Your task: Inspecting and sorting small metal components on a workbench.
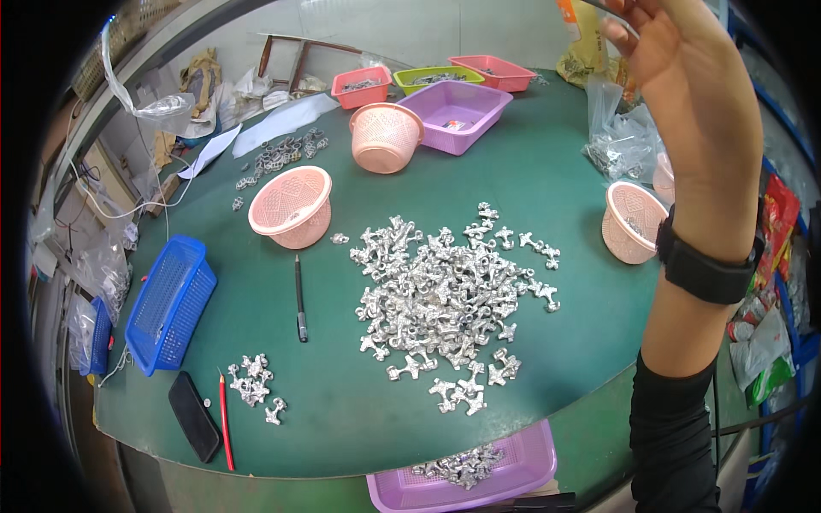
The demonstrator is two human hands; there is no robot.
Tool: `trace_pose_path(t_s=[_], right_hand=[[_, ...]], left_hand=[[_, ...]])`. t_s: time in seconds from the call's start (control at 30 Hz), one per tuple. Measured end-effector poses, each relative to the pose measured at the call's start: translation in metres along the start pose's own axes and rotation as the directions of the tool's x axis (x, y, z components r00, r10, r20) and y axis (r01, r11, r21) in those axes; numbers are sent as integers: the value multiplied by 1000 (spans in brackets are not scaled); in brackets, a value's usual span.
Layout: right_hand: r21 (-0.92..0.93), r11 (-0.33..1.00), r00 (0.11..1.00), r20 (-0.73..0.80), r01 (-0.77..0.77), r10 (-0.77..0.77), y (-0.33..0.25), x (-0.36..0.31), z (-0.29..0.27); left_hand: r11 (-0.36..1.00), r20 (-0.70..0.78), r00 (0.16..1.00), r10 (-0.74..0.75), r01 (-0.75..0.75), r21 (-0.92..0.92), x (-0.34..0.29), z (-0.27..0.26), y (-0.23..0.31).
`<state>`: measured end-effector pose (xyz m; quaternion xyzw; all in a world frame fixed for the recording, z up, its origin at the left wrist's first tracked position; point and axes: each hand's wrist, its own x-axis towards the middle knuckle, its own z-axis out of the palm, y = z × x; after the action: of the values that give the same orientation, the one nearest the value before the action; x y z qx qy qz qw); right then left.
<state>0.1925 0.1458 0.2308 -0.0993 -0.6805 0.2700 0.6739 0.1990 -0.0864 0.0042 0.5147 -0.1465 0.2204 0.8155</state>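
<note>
My right hand (676, 51) is raised at the upper right, with a black band (710, 269) on the wrist and a black sleeve (676, 427) on the forearm. Its fingers are curled beside a thin dark strip and partly cut off by the top edge. My left hand is out of sight. A large heap of small silvery metal castings (445, 295) lies mid-table. A smaller cluster of castings (250, 380) sits at the near left, beside a dark phone (193, 416) and a red pencil (225, 423). Further in lies a black pen (300, 299).
Pink baskets (291, 205) stand on the green table (564, 350), one at its right side. A purple tray (457, 115) and smaller trays are at the back. A blue basket (175, 303) sits at the left edge. Below the front edge, a purple basket (393, 492) holds castings.
</note>
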Motion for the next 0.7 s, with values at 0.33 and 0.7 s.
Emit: trace_pose_path(t_s=[0.33,0.7], right_hand=[[75,997,997,-64,-29,33,-5,8,14],[85,951,955,44,-296,294,-4,11,23]], left_hand=[[996,236,971,46,-25,-90,-4,1,26],[990,36,999,-41,46,-135,-10,17,43]])
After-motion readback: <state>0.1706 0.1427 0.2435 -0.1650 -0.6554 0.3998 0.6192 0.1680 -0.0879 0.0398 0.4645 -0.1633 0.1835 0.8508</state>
